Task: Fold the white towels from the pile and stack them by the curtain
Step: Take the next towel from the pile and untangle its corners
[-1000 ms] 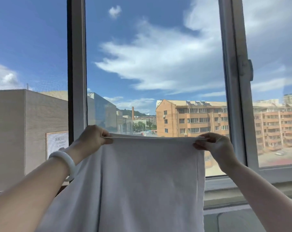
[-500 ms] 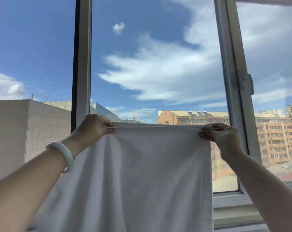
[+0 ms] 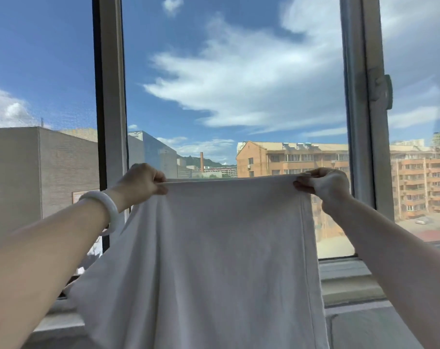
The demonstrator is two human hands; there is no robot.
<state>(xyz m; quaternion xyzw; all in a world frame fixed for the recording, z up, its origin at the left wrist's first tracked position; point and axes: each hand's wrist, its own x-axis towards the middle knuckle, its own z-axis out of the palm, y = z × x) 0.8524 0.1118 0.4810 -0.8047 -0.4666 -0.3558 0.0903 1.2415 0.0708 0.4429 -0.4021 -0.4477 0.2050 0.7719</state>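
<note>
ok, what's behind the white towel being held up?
The white cloth towel hangs before a grey-framed window. Blue sky and orange buildings show above it, and a grey sill beside it. The window's lower middle is covered.

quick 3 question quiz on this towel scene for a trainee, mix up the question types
1. True or false: the left hand and the right hand each pinch a top corner of the white towel.
2. Which wrist wears the white bangle? A) left B) right C) neither
3. Fill in: the towel is held up, hanging, in front of the ____.

Key: 1 true; 2 A; 3 window.
</note>
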